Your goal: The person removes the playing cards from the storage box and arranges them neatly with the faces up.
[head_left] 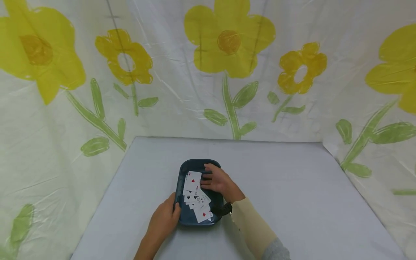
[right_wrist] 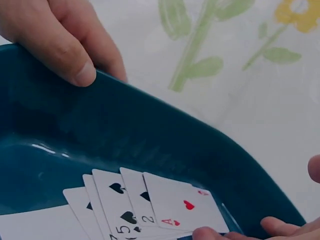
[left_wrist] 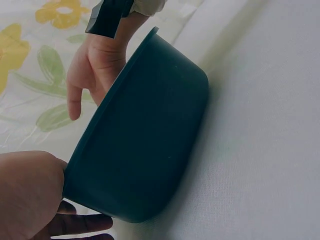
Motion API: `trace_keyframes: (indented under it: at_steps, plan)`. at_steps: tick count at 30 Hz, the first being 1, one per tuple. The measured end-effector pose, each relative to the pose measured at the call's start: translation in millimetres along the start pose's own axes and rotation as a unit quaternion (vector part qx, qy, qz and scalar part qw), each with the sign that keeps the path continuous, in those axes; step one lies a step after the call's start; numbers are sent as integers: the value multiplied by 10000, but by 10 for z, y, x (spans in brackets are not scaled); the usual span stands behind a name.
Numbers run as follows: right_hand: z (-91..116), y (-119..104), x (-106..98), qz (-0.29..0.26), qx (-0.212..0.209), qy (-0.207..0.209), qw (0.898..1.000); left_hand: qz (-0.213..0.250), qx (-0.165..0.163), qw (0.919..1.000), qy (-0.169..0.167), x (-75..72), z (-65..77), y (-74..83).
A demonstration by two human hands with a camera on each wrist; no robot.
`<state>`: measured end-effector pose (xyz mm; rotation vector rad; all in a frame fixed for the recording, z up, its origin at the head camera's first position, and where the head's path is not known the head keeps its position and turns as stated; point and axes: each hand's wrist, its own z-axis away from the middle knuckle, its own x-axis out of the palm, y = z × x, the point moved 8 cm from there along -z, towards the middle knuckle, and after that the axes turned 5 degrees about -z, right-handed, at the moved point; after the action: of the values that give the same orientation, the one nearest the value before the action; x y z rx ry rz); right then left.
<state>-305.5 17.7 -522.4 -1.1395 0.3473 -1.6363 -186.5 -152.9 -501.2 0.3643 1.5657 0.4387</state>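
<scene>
A dark teal tray (head_left: 199, 165) with raised walls holds several playing cards (head_left: 195, 196) that overlap in a loose row. My left hand (head_left: 162, 218) grips its left rim; in the right wrist view the thumb (right_wrist: 84, 75) hooks over the inner side. Over the cards, inside the tray, is my right hand (head_left: 221, 182) with fingers extended and spread. The ace of hearts (right_wrist: 187, 205) lies uppermost at one end, and a right fingertip (right_wrist: 205, 234) is at its edge. From the left wrist view, the tray wall (left_wrist: 140, 130) hides the cards and right fingertips.
A white-covered table (head_left: 276, 173) lies beneath the tray. Behind and at both sides hangs a pale curtain (head_left: 175, 101) painted with yellow flowers. A black wrist device (head_left: 225, 209) on the right wrist overlaps the tray's right rim.
</scene>
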Motion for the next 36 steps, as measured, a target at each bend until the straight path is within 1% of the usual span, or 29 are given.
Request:
trace_keyframes:
  at_steps: [4,6,15,19,21,24,28,32,35,36]
  plan:
    - [-8,6,12,-36,-8,-22,10000,-7,218,9996,170,-24,15,39]
    - [-18,12,14,-79,12,-21,10000,-76,275,9993,245,-36,20,51]
    - [-44,37,15,-273,11,43,9996,-369,316,9982,340,-64,22,61]
    - [-66,68,18,-267,19,95,9996,-463,351,9975,401,-73,26,68]
    - [-85,93,22,-170,13,98,9998,-501,350,9972,433,-72,26,66]
    - [-106,136,39,160,22,69,9998,-530,349,9969,465,-71,22,64]
    - [-127,176,71,921,-87,27,9957,-574,393,9964,477,-69,18,65]
    - [-140,204,133,1771,-279,-122,9837,-646,469,9953,550,-81,16,68]
    - [-129,213,176,2322,-495,-267,9711,-674,496,9949,570,-94,14,73]
    - [-120,209,178,2464,-572,-258,9671,-676,505,9948,572,-96,12,73]
